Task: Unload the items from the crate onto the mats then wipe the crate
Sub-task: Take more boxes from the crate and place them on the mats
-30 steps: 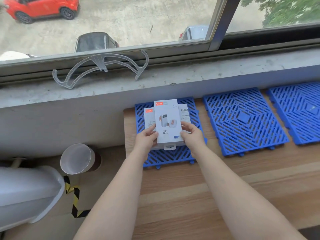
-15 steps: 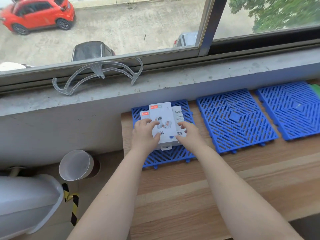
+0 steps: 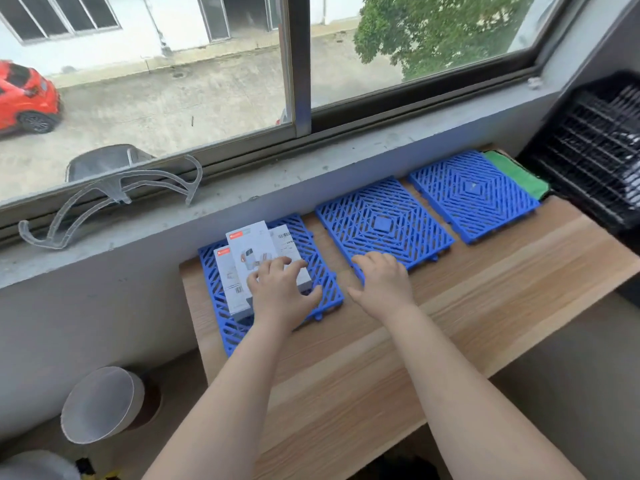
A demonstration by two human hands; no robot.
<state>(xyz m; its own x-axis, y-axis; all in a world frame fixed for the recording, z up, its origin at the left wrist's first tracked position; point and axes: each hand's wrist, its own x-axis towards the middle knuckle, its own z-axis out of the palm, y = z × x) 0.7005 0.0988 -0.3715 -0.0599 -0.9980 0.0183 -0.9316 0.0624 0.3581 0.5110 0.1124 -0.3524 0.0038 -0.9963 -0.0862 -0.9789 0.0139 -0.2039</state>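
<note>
Crate [image 3: 588, 147]: black, slatted, at the far right end of the desk beside the window wall; only part of it is in view, and something pale shows through the slats, too unclear to name.
Boxes [image 3: 256, 251]: white retail cartons, at least three, overlapping in a loose stack on the left mat.
Left mat [image 3: 322, 258]: blue plastic grid at the desk's left end, under the windowsill; it carries the boxes.
Middle mat [image 3: 384, 220]: blue grid, nothing lying on it.
Right mat [image 3: 474, 192]: blue grid, nothing lying on it; its far edge is next to the cloth.
Cloth [image 3: 519, 174]: green, folded, lying between the right mat and the crate.
Left hand [image 3: 280, 289]: palm down on the stack of boxes, fingers spread and fairly straight, pressing rather than gripping.
Right hand [image 3: 381, 278]: apart from the boxes, holding nothing, fingers loosely bent over the near edge of the middle mat.
Desk [image 3: 381, 358]: light wood, running under the window.
Done, as judged: one batch of boxes unloaded onto the first mat.
Left, as judged: two mats unfilled, the crate probably not emptied, though its contents cannot be told; the wiping not yet begun, the cloth lying untouched.
</note>
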